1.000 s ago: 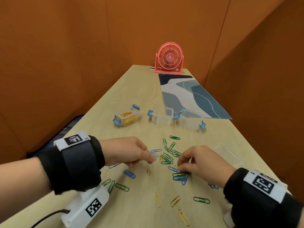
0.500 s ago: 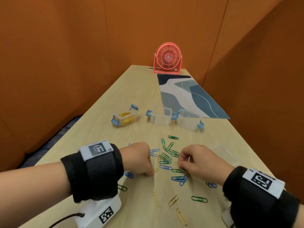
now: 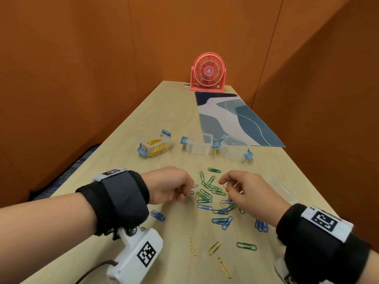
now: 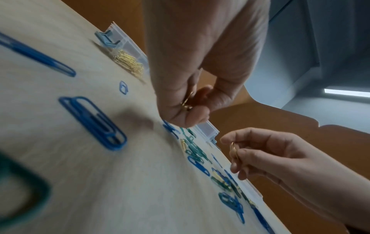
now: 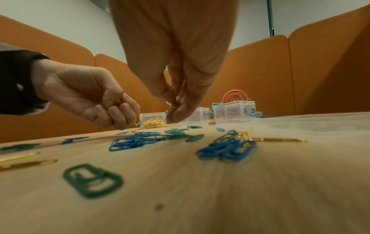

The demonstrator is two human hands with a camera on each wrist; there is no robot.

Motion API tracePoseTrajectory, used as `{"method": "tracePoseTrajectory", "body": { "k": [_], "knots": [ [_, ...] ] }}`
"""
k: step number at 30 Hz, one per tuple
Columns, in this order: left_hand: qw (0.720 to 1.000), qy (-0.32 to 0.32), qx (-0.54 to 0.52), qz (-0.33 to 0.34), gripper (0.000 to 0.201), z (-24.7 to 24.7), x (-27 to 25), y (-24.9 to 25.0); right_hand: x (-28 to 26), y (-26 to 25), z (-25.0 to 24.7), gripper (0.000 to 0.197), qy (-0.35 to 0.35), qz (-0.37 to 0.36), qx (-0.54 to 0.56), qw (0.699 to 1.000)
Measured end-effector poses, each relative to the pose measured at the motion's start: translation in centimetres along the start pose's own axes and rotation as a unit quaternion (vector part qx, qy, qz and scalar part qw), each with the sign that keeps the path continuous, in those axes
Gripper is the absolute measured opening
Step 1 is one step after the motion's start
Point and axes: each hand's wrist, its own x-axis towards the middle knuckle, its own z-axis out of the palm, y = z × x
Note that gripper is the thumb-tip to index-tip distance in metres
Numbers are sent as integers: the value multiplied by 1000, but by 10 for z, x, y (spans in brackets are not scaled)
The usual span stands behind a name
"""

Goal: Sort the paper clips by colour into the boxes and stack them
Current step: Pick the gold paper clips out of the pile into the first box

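Note:
Blue, green and gold paper clips [image 3: 209, 196] lie scattered on the wooden table [image 3: 143, 119]. My left hand [image 3: 180, 190] hovers just above them, its curled fingers holding gold clips [image 4: 187, 102]. To its right, my right hand [image 3: 226, 186] pinches one gold clip [image 4: 233, 150] a little above the pile. Behind stand three clear boxes with blue latches: the left box [image 3: 155, 146] holds gold clips, while the middle box [image 3: 199, 147] and the right box [image 3: 234, 150] look empty.
A pink desk fan [image 3: 208, 72] stands at the table's far end, with a blue-and-white mat [image 3: 231, 117] in front of it. A clear lid [image 3: 284, 189] lies right of my right hand. Orange partition walls close in on both sides.
My left hand dipped to the table and lifted slightly with gold clips in its fingers. My right hand rose off the pile, pinching a gold clip.

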Motion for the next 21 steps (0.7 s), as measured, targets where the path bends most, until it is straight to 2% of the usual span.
{"method": "tracePoseTrajectory", "body": {
  "k": [3,5,7,9,12,16,21],
  "knots": [
    [997,10,82,-1,18,7,2,4,-1,-2,-1,23,-9,-3,-22,1000],
    [982,36,185,12,8,9,5,6,-1,-3,-2,20,-5,-4,-30,1000],
    [951,70,298,39,18,8,10,6,-1,-4,-4,20,-5,7,-29,1000],
    [924,97,364,61,28,9,13,6,0,-3,-5,24,-16,16,-25,999],
    [907,115,397,83,29,11,16,7,0,-1,-6,24,-38,19,-32,999],
    [903,108,406,89,26,10,17,10,-1,0,-1,10,-69,14,-91,993],
    [891,82,437,93,20,5,13,14,0,-5,5,17,-108,14,-130,986]
  ]
}}
